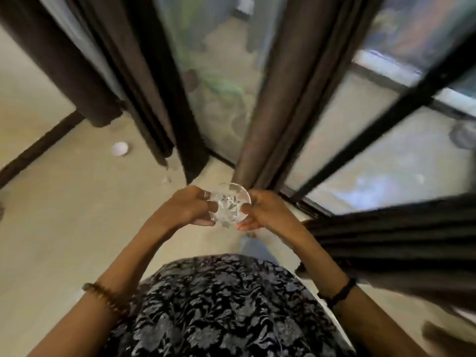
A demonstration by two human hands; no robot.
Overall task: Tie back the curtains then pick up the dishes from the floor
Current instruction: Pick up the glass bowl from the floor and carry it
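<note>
A clear glass dish (229,206) with a cut pattern is held up in front of me between both hands. My left hand (189,208) grips its left rim with curled fingers, and my right hand (266,212) grips its right rim. A small white bowl (119,148) lies on the floor near the left wall. Another small clear piece (166,179) lies on the floor by the curtain foot. Dark brown curtains hang gathered: a left curtain (144,81), a middle curtain (278,104) and a bunch of curtain (391,240) at the right.
Glass doors with black frames (373,130) stand behind the curtains. A beige tiled floor (64,215) spreads to the left, with a dark skirting (38,148) along the left wall. My patterned top fills the lower middle.
</note>
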